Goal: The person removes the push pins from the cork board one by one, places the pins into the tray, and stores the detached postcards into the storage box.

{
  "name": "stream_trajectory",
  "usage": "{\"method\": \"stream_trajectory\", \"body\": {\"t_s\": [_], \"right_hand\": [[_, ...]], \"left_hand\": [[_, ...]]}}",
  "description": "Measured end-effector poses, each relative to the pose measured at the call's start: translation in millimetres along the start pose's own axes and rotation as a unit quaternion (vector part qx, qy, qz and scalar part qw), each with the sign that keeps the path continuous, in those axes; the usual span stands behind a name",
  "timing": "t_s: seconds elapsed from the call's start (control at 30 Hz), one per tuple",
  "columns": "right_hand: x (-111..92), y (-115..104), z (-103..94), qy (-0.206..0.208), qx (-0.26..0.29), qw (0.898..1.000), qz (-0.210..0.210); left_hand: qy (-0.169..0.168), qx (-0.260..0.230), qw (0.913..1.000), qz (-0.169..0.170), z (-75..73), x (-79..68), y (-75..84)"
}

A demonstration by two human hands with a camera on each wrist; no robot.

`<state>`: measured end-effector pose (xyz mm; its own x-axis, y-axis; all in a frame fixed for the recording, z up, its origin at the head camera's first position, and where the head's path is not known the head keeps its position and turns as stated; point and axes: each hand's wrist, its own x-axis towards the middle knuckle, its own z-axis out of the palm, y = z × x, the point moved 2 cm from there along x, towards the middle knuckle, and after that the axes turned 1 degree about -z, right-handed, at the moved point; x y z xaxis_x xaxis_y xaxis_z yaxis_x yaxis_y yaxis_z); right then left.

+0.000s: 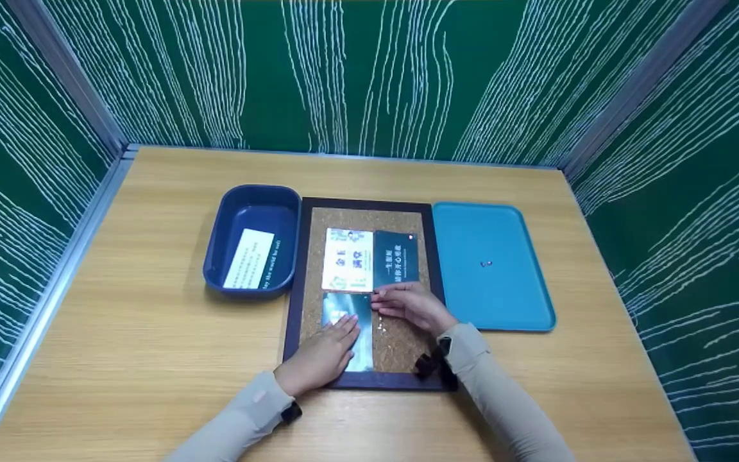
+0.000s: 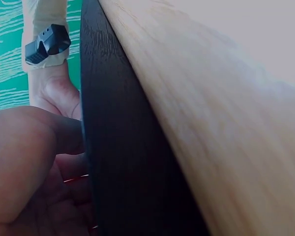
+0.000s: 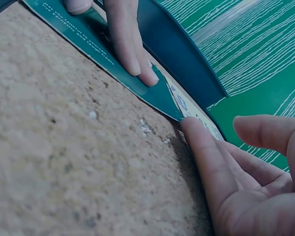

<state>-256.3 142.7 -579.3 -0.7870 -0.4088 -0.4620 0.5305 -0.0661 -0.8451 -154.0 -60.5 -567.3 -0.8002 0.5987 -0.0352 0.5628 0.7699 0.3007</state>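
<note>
My left hand (image 1: 321,353) lies with its fingers extended over a glossy green card (image 1: 363,353) at the lower left of a dark-framed cork board (image 1: 401,356). At the card's upper right corner is my right hand (image 1: 417,308). In the right wrist view, an index fingertip (image 3: 191,123) touches the corner of the card (image 3: 78,37), with the thumb (image 3: 260,129) held apart. Above the green card are a white card (image 1: 348,273) with printed characters and a dark green card (image 1: 395,256) with a small pin at its top right corner.
Left of the board stands a deep navy bin (image 1: 251,199) holding a white-and-green card (image 1: 249,260). On the right, a flat turquoise tray (image 1: 498,295) carries a few tiny shiny pieces (image 1: 486,264). Green, white-streaked walls (image 1: 395,77) border the wooden table (image 1: 132,346).
</note>
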Motion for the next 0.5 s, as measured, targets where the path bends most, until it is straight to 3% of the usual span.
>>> {"method": "stream_trajectory", "body": {"t_s": [0.5], "right_hand": [[-1.3,-1.5,9.4,0.028,-0.02,0.999,-0.015]], "left_hand": [[-0.009,-0.011,0.9999,-0.008,0.4,1.2,-0.6]]}}
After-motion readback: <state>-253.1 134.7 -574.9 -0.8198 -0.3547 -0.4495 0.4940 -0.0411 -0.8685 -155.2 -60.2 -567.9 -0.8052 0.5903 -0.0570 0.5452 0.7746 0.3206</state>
